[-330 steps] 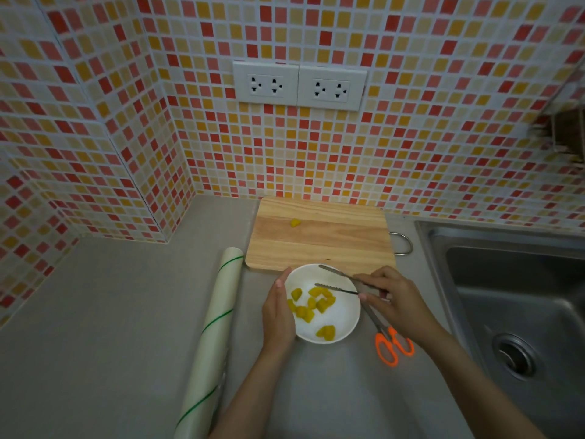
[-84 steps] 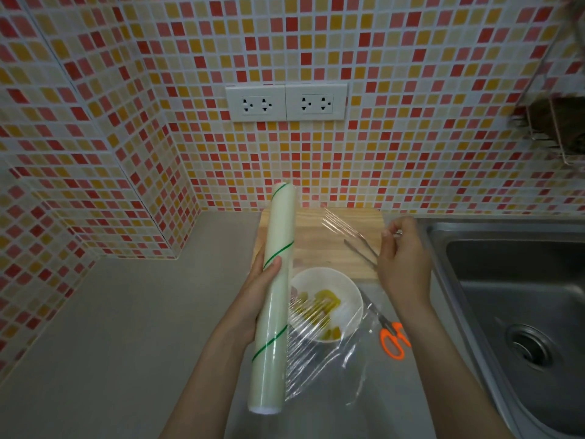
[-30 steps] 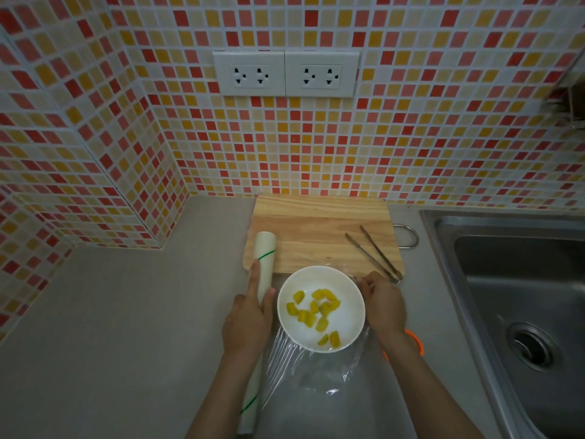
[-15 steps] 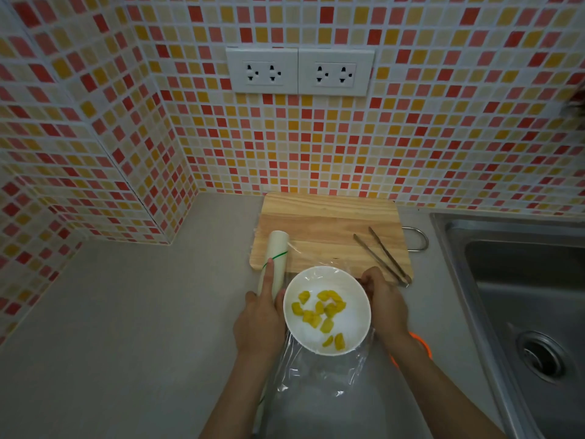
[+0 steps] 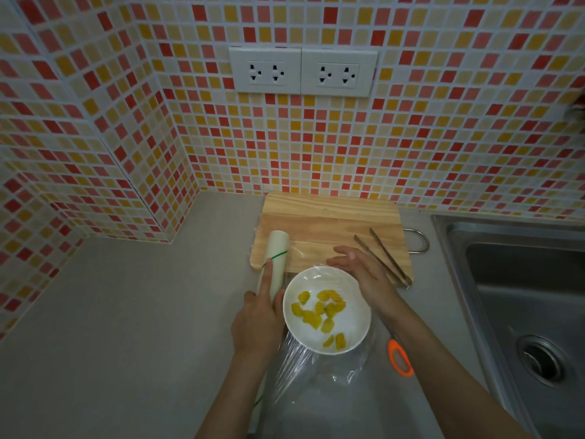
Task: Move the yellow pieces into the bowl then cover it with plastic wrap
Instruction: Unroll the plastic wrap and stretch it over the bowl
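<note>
Head view showed loose plastic wrap [image 5: 319, 372] bunched nearest, the left hand [image 5: 258, 321] curled around the roll [image 5: 274, 264], yellow pieces [image 5: 319, 308] inside the bowl [image 5: 354, 334], and the right hand [image 5: 364, 274] spread at its far rim, where slack film could cling to itself.

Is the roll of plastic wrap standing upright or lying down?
Lying down. The roll lies flat on the counter beside the bowl, with the left hand resting on it.

Right hand [image 5: 368, 275] lifted off the side of the bowl [image 5: 327, 308] at 3 o'clock, now flat over its rim at 1 o'clock.
</note>
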A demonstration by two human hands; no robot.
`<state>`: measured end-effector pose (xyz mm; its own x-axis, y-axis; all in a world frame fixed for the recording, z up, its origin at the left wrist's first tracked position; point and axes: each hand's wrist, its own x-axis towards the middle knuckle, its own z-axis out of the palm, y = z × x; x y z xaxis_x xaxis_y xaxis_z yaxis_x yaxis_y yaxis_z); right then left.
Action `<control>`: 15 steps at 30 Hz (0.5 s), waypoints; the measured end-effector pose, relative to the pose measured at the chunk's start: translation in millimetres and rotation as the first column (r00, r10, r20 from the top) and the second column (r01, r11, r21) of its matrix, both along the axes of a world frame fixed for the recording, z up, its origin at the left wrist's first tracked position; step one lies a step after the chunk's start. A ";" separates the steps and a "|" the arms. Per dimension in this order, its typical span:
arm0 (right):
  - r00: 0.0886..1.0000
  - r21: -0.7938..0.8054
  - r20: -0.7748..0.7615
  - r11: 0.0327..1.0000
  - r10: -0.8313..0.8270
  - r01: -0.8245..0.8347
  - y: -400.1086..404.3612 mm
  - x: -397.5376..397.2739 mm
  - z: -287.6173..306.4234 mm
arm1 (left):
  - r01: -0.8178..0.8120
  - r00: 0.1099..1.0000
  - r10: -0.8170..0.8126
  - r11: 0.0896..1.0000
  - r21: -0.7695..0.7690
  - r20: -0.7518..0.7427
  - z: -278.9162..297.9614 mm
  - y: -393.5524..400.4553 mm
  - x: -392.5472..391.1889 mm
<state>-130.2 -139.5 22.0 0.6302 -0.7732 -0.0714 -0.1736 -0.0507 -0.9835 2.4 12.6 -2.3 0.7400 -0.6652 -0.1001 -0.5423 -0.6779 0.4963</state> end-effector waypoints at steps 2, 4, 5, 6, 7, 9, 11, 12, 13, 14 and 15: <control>0.999 0.064 -0.036 0.998 -0.011 0.014 -1.4 3.2 -3.7 | -0.007 1.000 0.007 1.000 0.006 -0.014 0.6 -0.5 0.3; 0.995 0.079 -0.104 0.997 -0.004 0.013 -3.2 4.3 -9.8 | -0.015 1.000 0.015 1.000 0.011 -0.023 0.4 -0.7 0.9; 0.987 0.062 -0.163 0.998 0.006 0.004 -3.2 4.6 -12.8 | -0.019 1.000 0.020 1.000 0.011 -0.020 0.0 -0.8 1.0; 0.976 0.041 -0.219 0.999 0.014 -0.005 -2.1 4.8 -15.0 | -0.022 1.000 0.022 1.000 0.010 -0.017 -0.3 -0.8 1.0; 0.967 0.025 -0.256 1.000 0.013 -0.007 -0.3 5.2 -16.6 | -0.024 1.000 0.024 1.000 0.010 -0.016 -0.6 -0.7 1.0; 0.960 0.021 -0.279 1.000 0.004 0.002 2.4 6.1 -16.5 | -0.026 0.999 0.026 1.000 0.009 -0.019 -0.6 -1.1 0.7; 0.953 0.041 -0.302 0.999 0.014 -0.001 1.8 6.7 -15.8 | -0.024 1.000 0.024 1.000 0.012 -0.019 -0.3 -1.1 0.6; 0.946 0.052 -0.323 0.999 0.027 -0.011 0.0 7.1 -15.1 | -0.023 1.000 0.024 1.000 0.013 -0.018 -0.2 -1.1 0.5; 0.938 0.064 -0.344 0.998 0.040 -0.019 -2.3 8.0 -14.3 | -0.023 1.000 0.023 1.000 0.013 -0.017 -0.1 -1.2 0.5; 0.932 0.078 -0.360 0.997 0.050 -0.023 -4.5 9.0 -13.8 | -0.023 1.000 0.023 1.000 0.013 -0.019 0.0 -1.4 0.7; 0.929 0.099 -0.365 0.995 0.056 -0.021 -6.3 10.2 -13.7 | -0.023 1.000 0.024 1.000 0.012 -0.021 0.0 -1.4 0.8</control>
